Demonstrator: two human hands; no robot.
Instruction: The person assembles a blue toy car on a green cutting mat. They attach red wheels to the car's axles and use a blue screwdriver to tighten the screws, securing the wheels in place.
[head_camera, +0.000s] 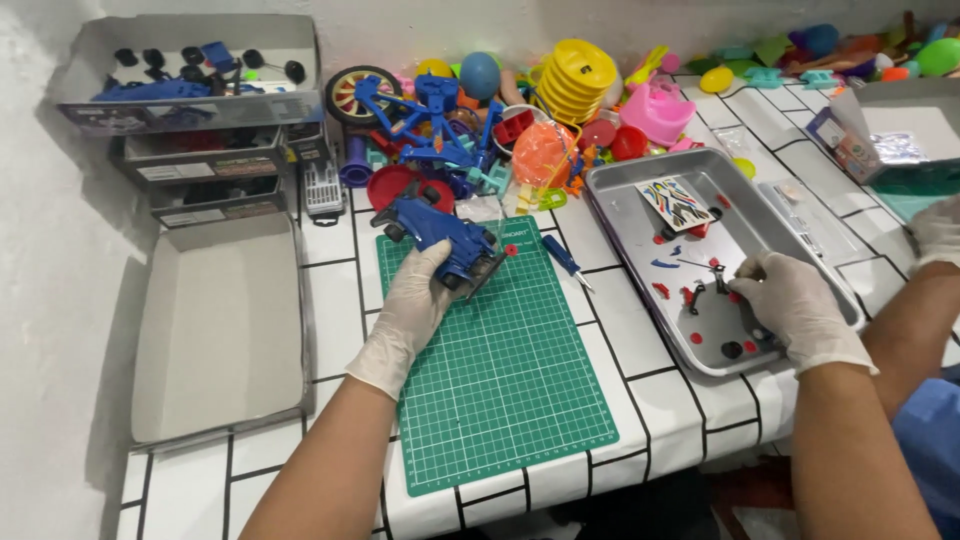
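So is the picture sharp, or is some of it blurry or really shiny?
Head view: the green cutting mat and the blue plastic toy car in the left gloved hand look fairly sharp; the silver metal tray under the right gloved hand shows soft glare; the pile of colourful plastic toys at the back is softer; the tile lines bend slightly near the edges.
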